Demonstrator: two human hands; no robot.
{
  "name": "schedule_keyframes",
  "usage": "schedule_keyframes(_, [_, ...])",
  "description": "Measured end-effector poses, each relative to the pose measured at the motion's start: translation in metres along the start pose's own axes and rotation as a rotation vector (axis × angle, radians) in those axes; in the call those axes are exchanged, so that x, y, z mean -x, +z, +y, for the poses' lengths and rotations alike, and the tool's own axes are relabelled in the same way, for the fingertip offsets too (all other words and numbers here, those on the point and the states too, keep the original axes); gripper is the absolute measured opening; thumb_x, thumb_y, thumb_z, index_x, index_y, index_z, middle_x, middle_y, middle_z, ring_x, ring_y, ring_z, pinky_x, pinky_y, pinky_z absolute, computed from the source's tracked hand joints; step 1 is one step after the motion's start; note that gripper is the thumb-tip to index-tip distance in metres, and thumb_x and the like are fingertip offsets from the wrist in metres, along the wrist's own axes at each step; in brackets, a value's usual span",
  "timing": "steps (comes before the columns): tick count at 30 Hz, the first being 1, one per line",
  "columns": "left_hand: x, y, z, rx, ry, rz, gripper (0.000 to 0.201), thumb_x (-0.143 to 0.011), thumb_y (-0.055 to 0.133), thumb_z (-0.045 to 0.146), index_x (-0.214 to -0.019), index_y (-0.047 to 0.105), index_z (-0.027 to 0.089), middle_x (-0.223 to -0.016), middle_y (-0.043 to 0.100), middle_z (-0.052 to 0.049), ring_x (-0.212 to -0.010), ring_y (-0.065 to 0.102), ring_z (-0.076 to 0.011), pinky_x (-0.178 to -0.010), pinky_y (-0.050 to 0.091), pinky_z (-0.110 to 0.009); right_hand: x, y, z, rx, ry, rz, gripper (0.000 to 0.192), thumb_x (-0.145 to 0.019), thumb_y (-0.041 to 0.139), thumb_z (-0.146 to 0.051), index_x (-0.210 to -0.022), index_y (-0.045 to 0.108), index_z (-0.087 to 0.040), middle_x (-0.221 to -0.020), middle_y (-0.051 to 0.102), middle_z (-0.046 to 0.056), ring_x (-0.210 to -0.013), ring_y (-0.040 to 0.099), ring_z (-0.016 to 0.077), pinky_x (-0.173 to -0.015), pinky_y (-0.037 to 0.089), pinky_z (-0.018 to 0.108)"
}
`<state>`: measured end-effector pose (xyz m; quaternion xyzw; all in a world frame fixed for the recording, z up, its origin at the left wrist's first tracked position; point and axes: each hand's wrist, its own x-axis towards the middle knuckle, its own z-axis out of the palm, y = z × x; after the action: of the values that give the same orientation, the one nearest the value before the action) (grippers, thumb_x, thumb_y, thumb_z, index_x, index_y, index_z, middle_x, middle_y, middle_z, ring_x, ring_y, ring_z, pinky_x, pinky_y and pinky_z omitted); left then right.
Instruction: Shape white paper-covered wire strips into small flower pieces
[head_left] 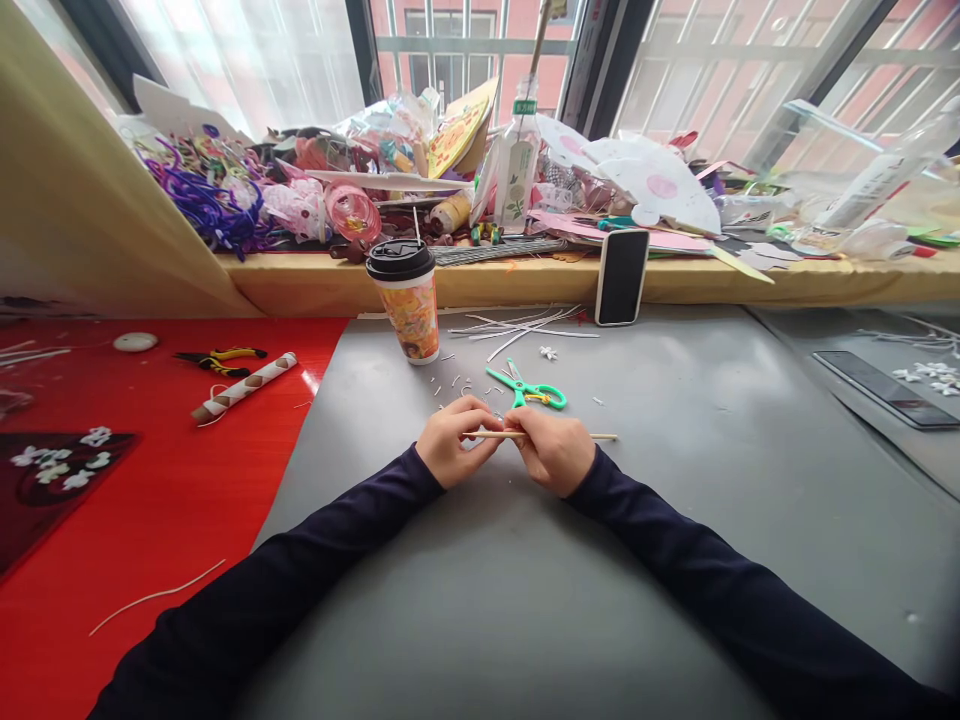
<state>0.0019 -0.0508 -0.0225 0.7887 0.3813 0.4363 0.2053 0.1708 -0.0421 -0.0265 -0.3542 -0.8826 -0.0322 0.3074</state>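
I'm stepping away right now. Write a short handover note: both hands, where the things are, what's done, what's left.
Left hand and right hand both pinch a thin wooden stick, held level over the grey table.
Green scissors lie just behind the hands, amid short white snippets.
White strips lie farther back, between the lidded cup and the phone.
Done: one small white flower lies by the strips.
Left: whatever is at the stick between the fingers is hidden; check it.

Both arms wear long sleeves of a very dark navy, close to black, plain and without print, stripe or button. The left sleeve [300,580] and the right sleeve [712,590] fit snugly and end at the wrists in plain cuffs. The left hand [456,443] and right hand [553,452] are bare, with no glove, ring or watch showing
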Motion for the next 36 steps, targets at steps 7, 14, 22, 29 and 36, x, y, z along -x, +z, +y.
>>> schedule_keyframes(7, [0.002,0.005,0.001,0.158,-0.207,-0.008,0.021,-0.072,0.054,0.033,-0.070,0.060,0.012,-0.068,0.053,-0.004,-0.051,0.045,-0.0064,-0.047,0.038,-0.020,-0.003,-0.001,-0.002,0.179,-0.083,0.043,0.013,-0.082,0.037,-0.021,-0.081,0.050,-0.017,-0.064,0.055,0.000,-0.058,0.049,0.0100,-0.056,0.030,0.021])
schedule_keyframes(14, [-0.002,0.004,-0.005,0.294,-0.294,0.149,0.017,-0.073,0.054,0.029,-0.076,0.057,0.013,-0.072,0.052,-0.003,-0.056,0.049,-0.0074,-0.053,0.042,-0.021,-0.004,-0.010,0.011,0.098,0.207,0.020,0.031,-0.079,0.040,-0.045,-0.094,0.046,-0.018,-0.074,0.060,0.001,-0.058,0.055,0.0119,-0.050,0.032,0.020])
schedule_keyframes(22, [-0.007,0.000,-0.005,0.458,-0.288,0.330,0.012,-0.074,0.053,0.024,-0.079,0.054,0.013,-0.072,0.050,-0.002,-0.056,0.047,-0.0059,-0.049,0.040,-0.019,-0.001,-0.008,0.020,0.075,0.008,-0.003,0.024,-0.085,0.037,-0.023,-0.105,0.049,-0.025,-0.085,0.063,-0.001,-0.071,0.058,0.0098,-0.057,0.038,0.018])
schedule_keyframes(29, [-0.004,0.000,-0.006,0.473,-0.211,0.268,0.012,-0.072,0.051,0.018,-0.062,0.051,0.012,-0.081,0.050,-0.004,-0.058,0.047,-0.0056,-0.051,0.042,-0.020,0.002,0.000,0.012,0.010,-0.054,0.020,0.034,-0.083,0.036,-0.013,-0.114,0.046,-0.024,-0.081,0.060,0.001,-0.074,0.055,0.0104,-0.064,0.040,0.019])
schedule_keyframes(36, [-0.006,0.000,-0.002,0.526,-0.387,0.187,0.011,-0.070,0.051,0.016,-0.080,0.050,0.012,-0.070,0.051,-0.001,-0.057,0.048,-0.0061,-0.052,0.041,-0.019,0.003,0.003,0.007,-0.026,0.005,0.016,0.032,-0.083,0.038,-0.017,-0.112,0.048,-0.023,-0.080,0.059,0.002,-0.071,0.055,0.0104,-0.063,0.041,0.019])
